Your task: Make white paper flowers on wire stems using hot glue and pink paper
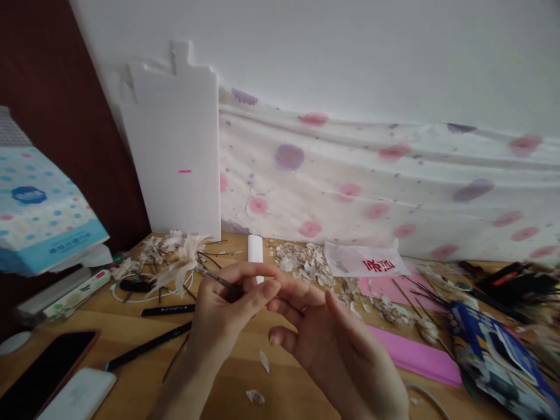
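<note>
**Speaker 1:** What is being held, and how are the fingers set?

**Speaker 2:** A thin dark wire stem (pixel 217 279) is pinched between the thumb and forefinger of the left hand (pixel 221 309), with its tip projecting past the fingertips toward the far side of the table. The remaining left fingers are curled behind and partly hidden. The right hand (pixel 324 344) is held open with its fingers spread, and its forefinger is extended to the left fingertips. Whether anything small is pinched there cannot be told.

**Speaker 1:** What lies around those fingers?

**Speaker 2:** A pale feathery flower head (pixel 184 262) is seen just beyond the tip of the wire, and a heap of pale petal scraps (pixel 301 262) lies past the right fingertips. Loose petals (pixel 263 361) are scattered below the fingers.

**Speaker 1:** What could go wrong from here?

**Speaker 2:** The wire could be dropped if the pinch were loosened, as only a short length appears to be gripped. Any scrap held at the fingertips could be crushed by too firm a pressure, or lost among the others if let fall. The flower head's thin petals could be torn if they were caught by the wire's tip during a careless forward movement.
</note>
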`<state>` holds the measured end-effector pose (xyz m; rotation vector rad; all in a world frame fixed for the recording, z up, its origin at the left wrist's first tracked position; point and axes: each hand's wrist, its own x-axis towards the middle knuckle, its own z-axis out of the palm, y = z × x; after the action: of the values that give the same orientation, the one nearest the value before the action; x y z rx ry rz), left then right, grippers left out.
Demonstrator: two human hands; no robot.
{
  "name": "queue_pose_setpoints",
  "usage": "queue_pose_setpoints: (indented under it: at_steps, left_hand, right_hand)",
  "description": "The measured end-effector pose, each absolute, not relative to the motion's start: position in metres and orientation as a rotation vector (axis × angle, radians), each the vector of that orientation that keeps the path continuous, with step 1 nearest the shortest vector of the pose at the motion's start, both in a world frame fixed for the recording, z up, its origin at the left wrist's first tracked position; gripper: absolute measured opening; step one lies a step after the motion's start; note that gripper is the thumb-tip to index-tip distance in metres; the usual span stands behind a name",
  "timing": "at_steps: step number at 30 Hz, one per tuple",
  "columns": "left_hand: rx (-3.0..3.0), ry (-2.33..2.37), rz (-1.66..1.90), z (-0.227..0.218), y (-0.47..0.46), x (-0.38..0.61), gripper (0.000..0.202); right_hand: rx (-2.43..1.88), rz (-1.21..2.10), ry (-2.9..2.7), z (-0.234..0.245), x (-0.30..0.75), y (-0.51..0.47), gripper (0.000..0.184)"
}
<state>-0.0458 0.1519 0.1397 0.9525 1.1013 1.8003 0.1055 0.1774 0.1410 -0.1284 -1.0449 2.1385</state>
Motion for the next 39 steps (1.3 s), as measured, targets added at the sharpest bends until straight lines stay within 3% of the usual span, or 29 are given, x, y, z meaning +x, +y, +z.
queue_pose_setpoints:
  at_steps: [4,17,24,39]
  left_hand:
    - [0.993,1.114,1.835,0.142,0.151,-0.044,0.008]
    - [1.032,1.109,2.062,0.142,0.148,-0.036,0.021]
    - [1.191,1.056,2.09,0.133,0.15,-0.041,0.013]
    - [0.977,1.051,2.147,0.14,0.146,-0.03,0.019]
  right_hand:
    - [-0.093,2.175,-1.016,0.14,0.106,0.177,0.039]
    - [-0.101,2.136,-1.048,0.142,0.108,0.17,0.036]
    - [-0.096,2.134,-1.084,0.142,0.109,0.168,0.036]
    - [-0.096,2.133,-1.113,0.141,0.108,0.169,0.037]
